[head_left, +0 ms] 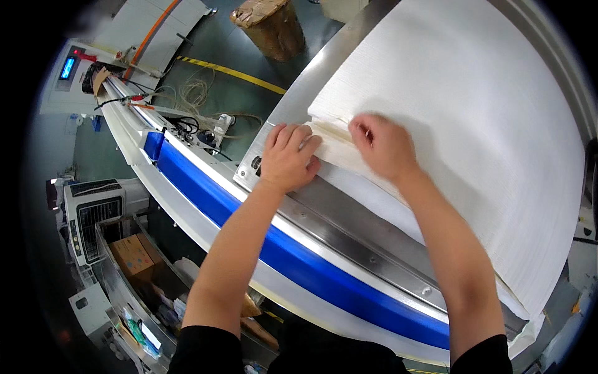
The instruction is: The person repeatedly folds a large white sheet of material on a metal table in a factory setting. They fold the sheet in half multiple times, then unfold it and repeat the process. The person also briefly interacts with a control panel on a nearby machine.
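Observation:
A broad white sheet (461, 81), fabric or paper, lies over a curved surface, its near edge layered and folded into a narrow strip (339, 149). At the left end of that strip is my left hand (288, 157), fingers curled over the corner, index finger and thumb at the sheet's edge. My right hand (384, 148) is closed, thumb and fingers bent together at the folded edge; it is slightly blurred. Part of the edge is hidden behind my right hand. Beneath my left hand sits a metal end plate (246, 176).
A metal rail (349, 234) and a long blue strip (205, 190) run along the machine's near side. To the left are a lit control panel (67, 68), an open bin with a cardboard box (132, 255) and a white air unit (93, 218). Loose tubing (194, 92) lies beyond.

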`<move>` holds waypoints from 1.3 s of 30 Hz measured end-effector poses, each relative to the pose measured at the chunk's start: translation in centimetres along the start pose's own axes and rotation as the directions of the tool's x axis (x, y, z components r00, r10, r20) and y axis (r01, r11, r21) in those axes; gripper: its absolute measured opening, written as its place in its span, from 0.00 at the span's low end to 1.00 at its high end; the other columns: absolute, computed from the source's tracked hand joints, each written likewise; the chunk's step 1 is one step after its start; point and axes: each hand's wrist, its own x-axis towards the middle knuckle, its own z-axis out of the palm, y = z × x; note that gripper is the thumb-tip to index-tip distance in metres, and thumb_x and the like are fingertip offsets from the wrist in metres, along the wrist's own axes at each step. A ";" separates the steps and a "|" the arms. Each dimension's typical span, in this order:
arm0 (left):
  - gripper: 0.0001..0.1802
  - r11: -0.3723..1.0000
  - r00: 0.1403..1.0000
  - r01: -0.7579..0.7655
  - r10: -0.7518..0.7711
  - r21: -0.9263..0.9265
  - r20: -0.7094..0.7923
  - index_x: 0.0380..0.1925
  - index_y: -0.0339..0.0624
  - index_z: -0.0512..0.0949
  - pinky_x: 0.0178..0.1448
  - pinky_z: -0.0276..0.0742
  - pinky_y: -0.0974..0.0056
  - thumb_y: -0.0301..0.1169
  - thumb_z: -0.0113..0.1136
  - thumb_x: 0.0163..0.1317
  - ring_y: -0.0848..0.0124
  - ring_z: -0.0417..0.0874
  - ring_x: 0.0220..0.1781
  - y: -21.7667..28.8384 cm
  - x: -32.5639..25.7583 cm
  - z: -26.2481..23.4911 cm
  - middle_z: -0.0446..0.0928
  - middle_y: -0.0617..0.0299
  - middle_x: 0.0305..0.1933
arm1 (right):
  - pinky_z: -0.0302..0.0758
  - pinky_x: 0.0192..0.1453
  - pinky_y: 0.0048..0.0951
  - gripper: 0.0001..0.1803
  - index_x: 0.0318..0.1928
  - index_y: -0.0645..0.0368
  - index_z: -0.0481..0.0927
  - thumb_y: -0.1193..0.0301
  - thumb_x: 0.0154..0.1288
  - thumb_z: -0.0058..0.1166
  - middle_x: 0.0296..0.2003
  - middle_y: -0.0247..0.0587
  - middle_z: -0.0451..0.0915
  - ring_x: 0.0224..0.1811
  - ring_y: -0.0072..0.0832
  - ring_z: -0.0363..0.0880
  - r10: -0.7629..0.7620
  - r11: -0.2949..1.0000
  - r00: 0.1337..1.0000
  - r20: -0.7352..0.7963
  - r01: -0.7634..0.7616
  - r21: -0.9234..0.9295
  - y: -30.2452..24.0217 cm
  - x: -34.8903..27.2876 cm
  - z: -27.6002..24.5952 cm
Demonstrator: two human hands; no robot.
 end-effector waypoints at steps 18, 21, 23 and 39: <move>0.24 0.854 0.491 -0.409 -0.091 0.322 0.867 0.52 0.54 0.76 0.52 0.73 0.53 0.27 0.56 0.52 0.56 0.78 0.49 8.4 9.9 0.1 0.78 0.53 0.47 | 0.56 0.65 0.51 0.28 0.27 0.56 0.82 0.54 0.71 0.33 0.26 0.47 0.81 0.37 0.41 0.79 0.652 0.250 0.576 -0.493 -0.777 -0.577 20.2 -48.9 -32.4; 0.25 0.763 0.534 -0.457 -0.175 0.457 0.827 0.48 0.52 0.79 0.52 0.72 0.55 0.21 0.60 0.46 0.58 0.79 0.48 0.4 7.2 2.6 0.79 0.55 0.45 | 0.50 0.70 0.51 0.33 0.27 0.58 0.83 0.52 0.72 0.27 0.27 0.48 0.82 0.40 0.40 0.80 0.643 0.239 0.591 -0.487 -0.759 -0.605 23.8 -54.2 -37.4; 0.20 0.875 0.639 -0.211 -0.214 0.436 0.739 0.45 0.44 0.79 0.53 0.72 0.55 0.18 0.53 0.51 0.54 0.78 0.48 -0.4 7.0 3.7 0.79 0.51 0.43 | 0.48 0.71 0.49 0.35 0.28 0.59 0.84 0.50 0.72 0.24 0.30 0.48 0.82 0.42 0.40 0.80 0.752 0.097 0.466 -0.465 -0.777 -0.622 25.7 -57.3 -41.0; 0.14 0.888 0.736 -0.191 -0.152 0.418 0.660 0.42 0.38 0.77 0.54 0.67 0.52 0.22 0.48 0.56 0.49 0.72 0.50 -9.1 3.2 2.8 0.75 0.48 0.44 | 0.67 0.58 0.42 0.15 0.41 0.60 0.80 0.69 0.57 0.44 0.41 0.48 0.81 0.48 0.43 0.77 0.910 0.113 0.378 -0.170 -0.619 -0.777 35.1 -71.9 -53.3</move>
